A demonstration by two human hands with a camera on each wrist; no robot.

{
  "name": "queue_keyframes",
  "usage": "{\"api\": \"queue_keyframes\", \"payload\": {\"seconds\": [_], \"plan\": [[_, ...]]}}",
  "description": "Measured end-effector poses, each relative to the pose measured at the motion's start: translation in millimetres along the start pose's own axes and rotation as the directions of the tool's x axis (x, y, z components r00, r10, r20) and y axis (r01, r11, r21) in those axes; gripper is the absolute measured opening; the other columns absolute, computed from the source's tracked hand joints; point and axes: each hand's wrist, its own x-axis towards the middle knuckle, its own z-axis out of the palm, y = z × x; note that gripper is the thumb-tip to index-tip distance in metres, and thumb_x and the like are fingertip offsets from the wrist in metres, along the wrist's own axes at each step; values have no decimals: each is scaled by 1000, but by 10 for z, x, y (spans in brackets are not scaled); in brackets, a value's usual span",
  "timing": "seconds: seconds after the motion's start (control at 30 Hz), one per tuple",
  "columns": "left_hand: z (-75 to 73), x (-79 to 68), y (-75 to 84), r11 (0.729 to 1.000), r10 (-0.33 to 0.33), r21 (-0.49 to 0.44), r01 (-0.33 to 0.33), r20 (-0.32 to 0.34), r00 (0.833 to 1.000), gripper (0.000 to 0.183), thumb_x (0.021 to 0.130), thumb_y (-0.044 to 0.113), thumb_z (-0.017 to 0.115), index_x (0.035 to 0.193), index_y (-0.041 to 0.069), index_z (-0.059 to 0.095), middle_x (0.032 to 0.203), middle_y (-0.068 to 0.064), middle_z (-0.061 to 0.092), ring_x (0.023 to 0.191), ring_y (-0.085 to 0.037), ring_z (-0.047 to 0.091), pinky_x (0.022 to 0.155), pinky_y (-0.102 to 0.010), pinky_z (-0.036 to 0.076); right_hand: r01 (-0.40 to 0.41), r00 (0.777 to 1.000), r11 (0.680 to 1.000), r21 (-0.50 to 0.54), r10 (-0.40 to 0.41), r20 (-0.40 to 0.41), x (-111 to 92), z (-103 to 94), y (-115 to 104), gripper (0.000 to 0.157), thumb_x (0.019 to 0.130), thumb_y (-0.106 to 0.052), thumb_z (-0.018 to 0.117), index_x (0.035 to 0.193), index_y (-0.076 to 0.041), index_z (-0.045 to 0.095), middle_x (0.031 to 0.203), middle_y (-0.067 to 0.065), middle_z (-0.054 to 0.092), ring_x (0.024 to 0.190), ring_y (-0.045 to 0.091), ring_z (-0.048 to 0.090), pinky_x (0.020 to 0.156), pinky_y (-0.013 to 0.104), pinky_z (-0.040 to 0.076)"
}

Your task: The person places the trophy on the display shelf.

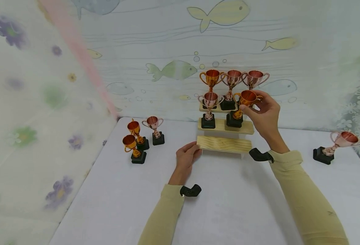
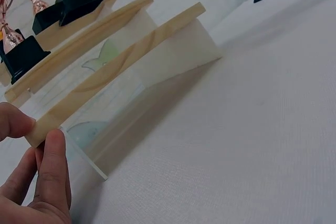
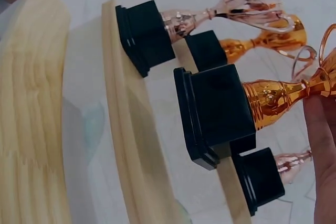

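Observation:
My right hand (image 1: pixel 266 114) holds a gold trophy (image 1: pixel 246 98) by its cup, slightly tilted, its black base (image 3: pixel 220 114) close over the right part of the middle board (image 3: pixel 131 124). With thumb above and fingers below, my left hand (image 1: pixel 186 159) pinches the left end of the lowest board (image 2: pixel 105 77) of a three-step wooden display stand on clear supports. A rose-gold trophy (image 1: pixel 210 102) stands at the left of the middle board. Along the top board are another gold trophy (image 1: pixel 212 79) and two rose-gold ones, the right one (image 1: pixel 255 79) partly hidden.
Left of the stand on the white table (image 1: pixel 118 190) stand two gold trophies (image 1: pixel 134 149) and a rose-gold trophy (image 1: pixel 153 126). One more rose-gold trophy (image 1: pixel 336 146) stands far right. Behind the stand hangs a fish-patterned curtain (image 1: pixel 167 41).

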Motion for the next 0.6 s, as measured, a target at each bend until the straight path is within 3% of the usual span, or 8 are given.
{"api": "queue_keyframes", "payload": {"seconds": [0.37, 0.6], "plan": [[7, 5, -1, 1000, 7, -2, -7, -3, 1000, 29, 91, -4, 69, 119, -8, 69, 109, -19, 71, 83, -14, 72, 82, -26, 62, -51, 997, 987, -155, 59, 48, 32, 137, 243, 46, 83, 9, 77, 127, 1, 66, 107, -3, 70, 90, 11, 67, 78, 17, 60], [-11, 4, 8, 1000, 7, 2, -7, 4, 1000, 29, 91, -3, 70, 119, -8, 69, 106, -17, 71, 83, -14, 72, 83, -26, 62, -54, 995, 990, -132, 64, 71, 30, 295, 70, 42, 83, 10, 75, 124, 7, 65, 104, -6, 70, 90, 7, 66, 75, 16, 60]]}}
